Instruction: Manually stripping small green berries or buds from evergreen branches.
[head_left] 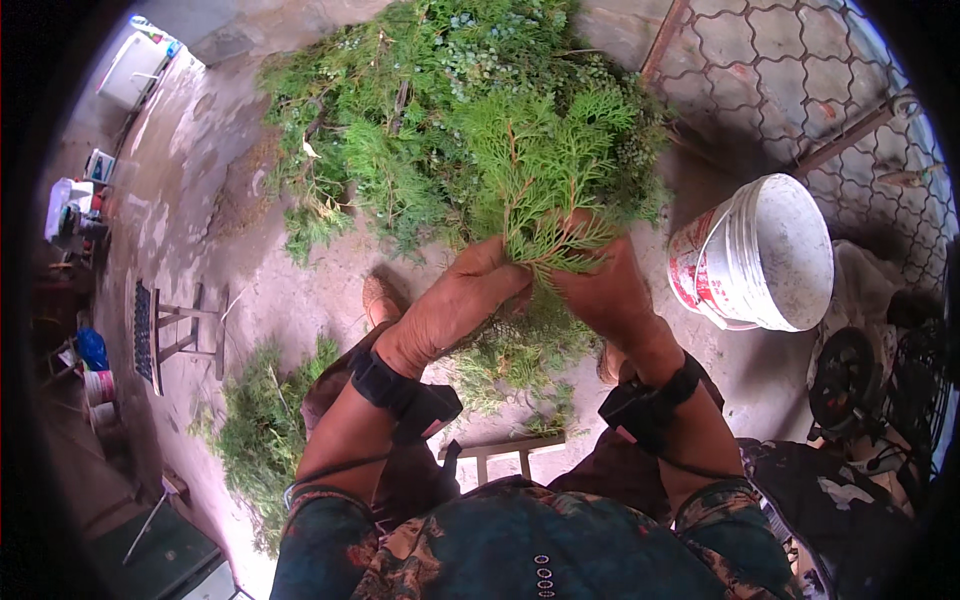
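A leafy green conifer sprig (535, 180) with thin reddish stems stands up between my two hands. My left hand (455, 308) is closed, with thumb and fingers pinching the sprig near its lower end. Close beside it, my right hand (612, 292) is curled round the sprig's right side; foliage covers some of its fingers. Just beyond lies a large heap of conifer branches (400, 130), with bluish berries (490, 60) among the green. Below my hands, between my feet, smaller clippings (515, 370) are scattered over the floor.
A white and red bucket (745, 255) stands to the right, before a metal lattice (780, 70). Another pile of greenery (260, 440) lies at my left. Farther left is a small stool-like frame (180, 335). A black fan-like object (845, 380) sits at the right edge.
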